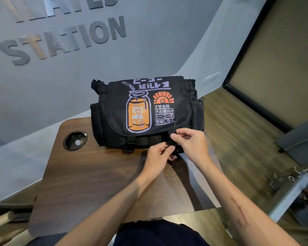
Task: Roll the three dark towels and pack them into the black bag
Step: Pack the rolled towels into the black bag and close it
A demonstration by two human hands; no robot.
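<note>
Two bare arms reach up from the bottom of the frame to the black bag (146, 110).

Both hands meet at the right buckle (172, 139), low on the bag's front in the middle of the frame. Left hand (158, 157) pinches it from below, and right hand (192, 142) pinches the strap from above. Left buckle (130, 142) looks clipped. Bag sits on the brown table (89, 174), flap down. No towels show, so they may be packed already, but I cannot tell.
</note>
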